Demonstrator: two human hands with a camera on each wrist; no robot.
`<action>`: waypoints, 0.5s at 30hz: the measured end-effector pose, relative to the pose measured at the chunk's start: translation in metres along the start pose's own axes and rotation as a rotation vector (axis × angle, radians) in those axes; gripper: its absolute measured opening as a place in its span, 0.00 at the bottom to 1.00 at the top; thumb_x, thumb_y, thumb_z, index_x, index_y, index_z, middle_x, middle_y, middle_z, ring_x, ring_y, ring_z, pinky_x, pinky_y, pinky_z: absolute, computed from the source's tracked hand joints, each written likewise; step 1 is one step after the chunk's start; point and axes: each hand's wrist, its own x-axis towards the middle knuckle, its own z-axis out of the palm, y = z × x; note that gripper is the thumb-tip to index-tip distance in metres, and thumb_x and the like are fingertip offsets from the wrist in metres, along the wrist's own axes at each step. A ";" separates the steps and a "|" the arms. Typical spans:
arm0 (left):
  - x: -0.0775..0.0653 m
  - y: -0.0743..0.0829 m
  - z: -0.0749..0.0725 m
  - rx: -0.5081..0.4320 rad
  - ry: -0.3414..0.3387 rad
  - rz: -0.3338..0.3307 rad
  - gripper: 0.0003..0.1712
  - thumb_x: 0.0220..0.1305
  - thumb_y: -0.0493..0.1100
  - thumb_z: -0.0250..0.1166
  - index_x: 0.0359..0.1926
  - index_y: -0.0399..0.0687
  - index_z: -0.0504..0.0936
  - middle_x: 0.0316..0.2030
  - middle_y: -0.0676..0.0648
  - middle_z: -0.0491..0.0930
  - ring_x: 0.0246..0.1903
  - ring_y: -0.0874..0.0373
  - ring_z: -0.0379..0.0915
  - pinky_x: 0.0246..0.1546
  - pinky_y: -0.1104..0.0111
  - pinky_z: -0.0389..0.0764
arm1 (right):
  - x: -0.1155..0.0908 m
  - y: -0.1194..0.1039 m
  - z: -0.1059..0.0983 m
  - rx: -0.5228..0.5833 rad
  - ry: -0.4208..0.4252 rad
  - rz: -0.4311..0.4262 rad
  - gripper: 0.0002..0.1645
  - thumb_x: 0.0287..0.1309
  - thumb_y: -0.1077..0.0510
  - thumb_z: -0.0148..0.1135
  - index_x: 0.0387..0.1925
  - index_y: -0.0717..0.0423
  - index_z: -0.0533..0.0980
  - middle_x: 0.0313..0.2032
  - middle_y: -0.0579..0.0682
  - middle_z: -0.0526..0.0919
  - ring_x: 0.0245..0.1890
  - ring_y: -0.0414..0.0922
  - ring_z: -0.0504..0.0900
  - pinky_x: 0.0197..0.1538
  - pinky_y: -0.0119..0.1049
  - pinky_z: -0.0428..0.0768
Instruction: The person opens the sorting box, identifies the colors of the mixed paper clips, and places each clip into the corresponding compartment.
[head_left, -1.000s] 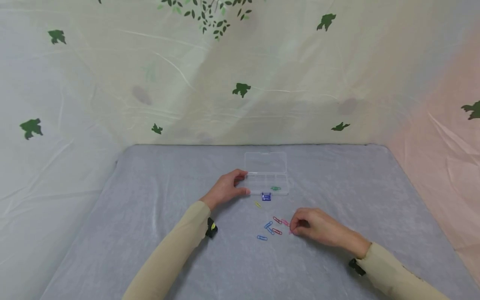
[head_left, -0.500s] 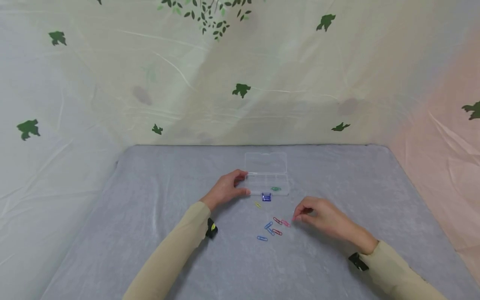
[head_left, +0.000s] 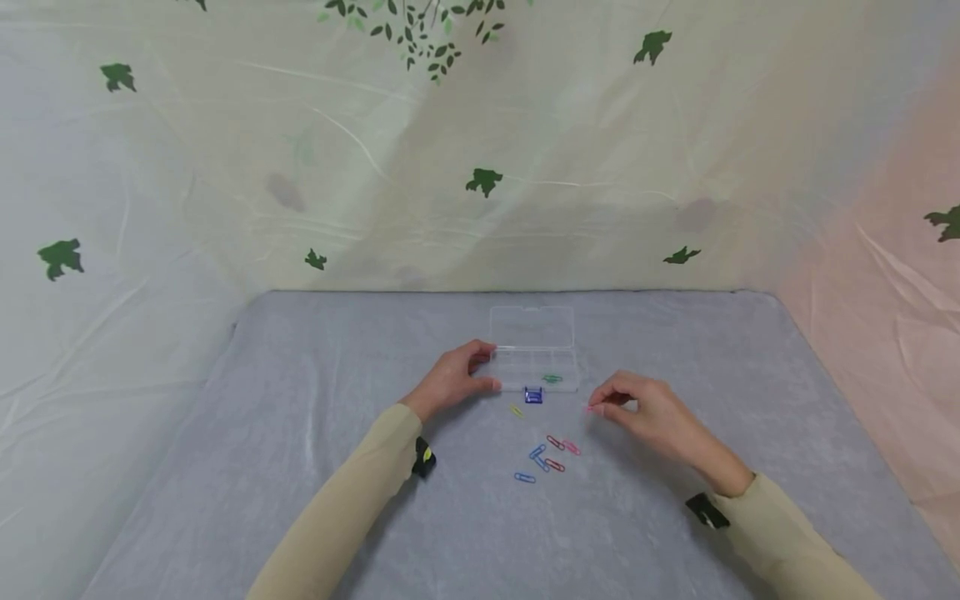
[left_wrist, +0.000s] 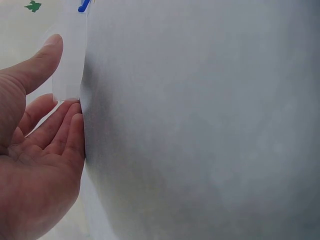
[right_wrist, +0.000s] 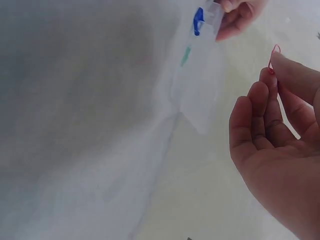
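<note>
My left hand [head_left: 452, 375] grips the left end of a clear compartment box [head_left: 513, 389], thumb at the front corner and fingers behind. The box's lid [head_left: 532, 327] is folded back, and a blue latch [head_left: 533, 396] juts from its front. Green paper clips [head_left: 552, 379] lie in a front compartment toward the right. To the right of the box, my right hand [head_left: 651, 412] pinches a pink paper clip [right_wrist: 270, 64] between thumb and fingertips, raised above the cloth. Its wire loop pokes out past the fingertips in the right wrist view.
On the grey cloth [head_left: 360, 542] before the box lie a yellow paper clip [head_left: 517, 411], two red clips [head_left: 555, 465], another pink clip [head_left: 572, 447] and several blue clips [head_left: 525, 477]. A pale curtain [head_left: 375, 208] with green leaf prints hangs behind the table.
My right hand has lifted the pink paper clip from beside the loose clips and carried it away from me, toward the box. The left hand has stayed put at the box.
</note>
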 end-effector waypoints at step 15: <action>0.000 -0.001 0.000 0.022 -0.004 -0.008 0.35 0.62 0.43 0.77 0.68 0.42 0.75 0.64 0.40 0.78 0.64 0.45 0.73 0.69 0.56 0.73 | 0.021 -0.008 -0.006 -0.003 0.090 0.039 0.06 0.64 0.64 0.71 0.40 0.51 0.85 0.39 0.43 0.87 0.41 0.43 0.84 0.46 0.34 0.85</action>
